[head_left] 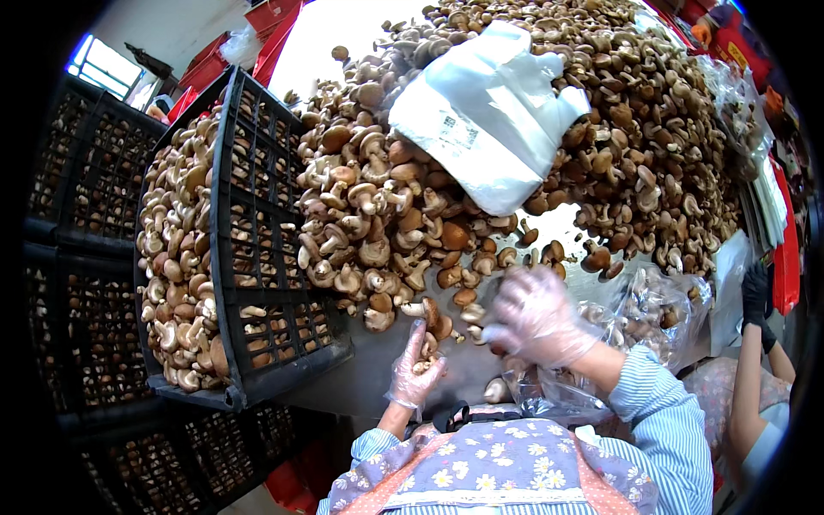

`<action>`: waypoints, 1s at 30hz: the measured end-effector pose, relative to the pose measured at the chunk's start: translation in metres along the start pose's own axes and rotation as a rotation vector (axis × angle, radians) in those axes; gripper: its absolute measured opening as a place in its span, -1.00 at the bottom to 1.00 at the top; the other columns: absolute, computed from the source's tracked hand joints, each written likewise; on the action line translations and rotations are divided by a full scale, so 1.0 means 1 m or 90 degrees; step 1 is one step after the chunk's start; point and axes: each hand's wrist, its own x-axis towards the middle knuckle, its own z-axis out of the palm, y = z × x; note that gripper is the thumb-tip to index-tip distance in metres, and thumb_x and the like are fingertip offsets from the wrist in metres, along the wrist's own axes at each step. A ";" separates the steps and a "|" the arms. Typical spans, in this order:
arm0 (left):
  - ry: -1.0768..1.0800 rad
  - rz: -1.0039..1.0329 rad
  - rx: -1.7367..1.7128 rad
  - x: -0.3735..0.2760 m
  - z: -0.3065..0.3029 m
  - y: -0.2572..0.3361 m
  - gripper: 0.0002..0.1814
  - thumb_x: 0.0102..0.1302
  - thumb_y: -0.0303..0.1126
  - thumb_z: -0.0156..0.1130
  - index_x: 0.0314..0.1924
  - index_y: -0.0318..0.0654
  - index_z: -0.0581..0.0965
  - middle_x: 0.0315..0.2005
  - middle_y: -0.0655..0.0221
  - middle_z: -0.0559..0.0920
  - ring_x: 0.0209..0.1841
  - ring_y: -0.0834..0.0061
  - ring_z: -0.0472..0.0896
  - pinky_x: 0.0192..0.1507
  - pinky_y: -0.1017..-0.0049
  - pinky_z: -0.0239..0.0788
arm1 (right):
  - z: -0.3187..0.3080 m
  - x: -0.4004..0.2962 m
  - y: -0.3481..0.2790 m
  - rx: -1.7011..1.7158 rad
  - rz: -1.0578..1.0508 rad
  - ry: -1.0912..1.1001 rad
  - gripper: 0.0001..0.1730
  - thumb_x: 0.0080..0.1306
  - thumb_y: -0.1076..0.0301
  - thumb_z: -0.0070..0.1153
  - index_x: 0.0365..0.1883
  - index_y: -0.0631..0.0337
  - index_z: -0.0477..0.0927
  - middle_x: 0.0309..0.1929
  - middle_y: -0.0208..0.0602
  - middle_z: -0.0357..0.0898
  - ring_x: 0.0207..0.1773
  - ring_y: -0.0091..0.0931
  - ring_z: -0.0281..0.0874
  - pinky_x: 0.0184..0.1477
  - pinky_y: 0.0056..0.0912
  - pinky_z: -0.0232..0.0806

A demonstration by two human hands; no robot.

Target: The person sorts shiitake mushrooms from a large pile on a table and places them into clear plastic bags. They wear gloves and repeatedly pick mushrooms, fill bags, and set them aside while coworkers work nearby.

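My left hand [415, 380], in a clear plastic glove, curls around a few small shiitake mushrooms [423, 367] at the near edge of the metal table [364, 367]. Its index finger points up toward a larger brown-capped shiitake mushroom [430, 311]. To the right, my right hand [537, 315], gloved the same way, is blurred, palm down over the near side of the mushroom pile [386, 219]. What lies under its fingers is hidden. Below the right wrist, close to my apron, rests an open clear plastic bag [560, 396]. A single mushroom [496, 390] lies left of that bag.
A black plastic crate [222, 257] of mushrooms lies tipped at left, beside stacked full crates [90, 322]. A white plastic bag [489, 116] covers part of the pile. A filled clear bag [656, 309] sits at right, near another person's black-gloved hand [754, 293].
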 end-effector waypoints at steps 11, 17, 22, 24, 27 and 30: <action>0.124 0.064 0.005 0.000 -0.022 0.015 -0.19 0.35 -0.55 0.29 0.56 -0.02 0.22 -0.33 0.47 0.64 -0.39 0.66 0.64 -0.45 0.66 0.47 | -0.004 0.090 0.056 0.288 0.116 0.222 -0.54 0.44 0.07 0.18 0.11 0.25 0.63 0.04 0.12 0.61 0.04 -0.01 0.60 0.13 -0.04 0.46; 0.250 -0.006 -0.142 0.004 -0.042 0.016 -0.19 0.37 -0.56 0.24 0.57 -0.02 0.18 -0.29 0.42 0.61 -0.38 0.61 0.64 -0.52 0.68 0.41 | 0.028 0.082 -0.028 0.132 0.124 0.086 -0.11 0.28 -0.46 0.07 0.45 -0.18 0.42 0.47 0.10 0.23 0.49 0.10 0.15 0.47 0.31 0.03; 0.186 0.059 -0.080 -0.002 -0.031 0.005 -0.12 0.34 -0.60 0.25 0.60 0.00 0.14 -0.33 0.45 0.61 -0.39 0.62 0.64 -0.40 0.63 0.49 | 0.042 0.032 -0.056 -0.020 0.018 -0.018 -0.15 0.29 -0.36 0.14 0.44 -0.12 0.43 0.59 -0.01 0.11 0.55 -0.04 0.17 0.52 0.37 -0.08; 0.149 0.022 -0.076 -0.007 -0.024 0.004 -0.11 0.33 -0.63 0.26 0.60 0.00 0.14 -0.34 0.49 0.62 -0.39 0.64 0.63 -0.34 0.60 0.53 | 0.022 0.014 -0.055 -0.053 0.005 -0.042 -0.17 0.30 -0.33 0.14 0.45 -0.15 0.42 0.60 -0.03 0.10 0.54 -0.08 0.21 0.53 0.38 -0.13; 0.118 0.095 -0.084 -0.011 -0.014 -0.001 -0.16 0.34 -0.61 0.26 0.58 -0.08 0.18 -0.36 0.50 0.62 -0.39 0.68 0.62 -0.36 0.66 0.49 | 0.027 -0.010 -0.042 -0.024 0.003 -0.032 -0.25 0.29 -0.29 0.18 0.40 -0.24 0.48 0.47 0.04 0.31 0.51 -0.06 0.25 0.54 0.41 -0.19; 0.136 0.045 -0.073 -0.014 -0.014 0.006 -0.17 0.34 -0.63 0.25 0.57 -0.11 0.19 -0.36 0.50 0.62 -0.39 0.69 0.62 -0.37 0.67 0.47 | 0.010 -0.026 -0.028 -0.075 0.029 -0.093 -0.27 0.38 -0.33 0.04 0.45 -0.30 0.43 0.48 0.00 0.32 0.57 -0.06 0.17 0.61 0.32 -0.33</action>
